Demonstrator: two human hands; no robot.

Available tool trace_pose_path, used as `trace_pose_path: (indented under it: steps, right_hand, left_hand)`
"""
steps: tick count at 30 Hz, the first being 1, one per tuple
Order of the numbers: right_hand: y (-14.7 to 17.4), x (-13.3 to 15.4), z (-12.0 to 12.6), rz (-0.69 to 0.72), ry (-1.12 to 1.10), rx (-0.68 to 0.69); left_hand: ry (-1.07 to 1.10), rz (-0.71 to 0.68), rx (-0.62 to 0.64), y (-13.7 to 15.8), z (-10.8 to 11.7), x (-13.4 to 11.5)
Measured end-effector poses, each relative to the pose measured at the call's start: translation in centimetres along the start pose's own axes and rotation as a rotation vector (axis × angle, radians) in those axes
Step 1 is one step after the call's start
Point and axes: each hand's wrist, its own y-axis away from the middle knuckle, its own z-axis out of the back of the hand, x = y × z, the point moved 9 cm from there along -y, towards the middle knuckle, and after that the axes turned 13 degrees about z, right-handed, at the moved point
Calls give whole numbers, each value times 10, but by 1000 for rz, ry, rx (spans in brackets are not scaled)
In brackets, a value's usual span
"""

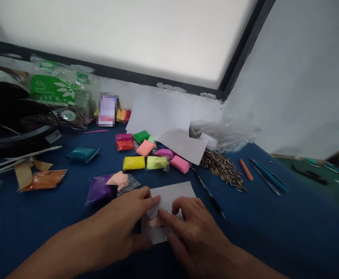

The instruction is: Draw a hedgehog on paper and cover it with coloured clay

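Note:
A small white sheet of paper (178, 190) with some faint marks lies on the blue table between my hands. A flattened strip of peach clay (154, 222) shows on it, partly hidden by my fingers. My left hand (128, 217) rests at the sheet's left side, fingers stretched toward its middle and thumb near the lower edge. My right hand (192, 224) reaches over the right side, its index finger extended to the clay and its thumb apart below. Left of the sheet, a peach clay lump (119, 180) sits beside a purple clay packet (99, 190).
Clay packets in several colours, including a yellow one (133, 163), lie behind the sheet. To the right are a pen (208, 190), a pile of sunflower seeds (223, 168), an orange stick (246, 169) and blue tweezers (271, 176). A green seed bag (55, 91) stands back left.

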Motion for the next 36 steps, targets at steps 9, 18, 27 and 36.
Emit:
trace_pose_path:
  steps: [9,18,27,36]
  right_hand:
    - [2,-1,7,-11,31,-15]
    - [7,9,4,76,89,-46]
    - [4,8,2,76,57,-50]
    - [5,-2,11,2,47,-63]
  left_hand:
    - [14,0,-25,2,1,3]
    - [30,16,-14,1,-1,6]
    - [27,-10,-21,0,0,3]
    - [12,7,-34,5,0,6]
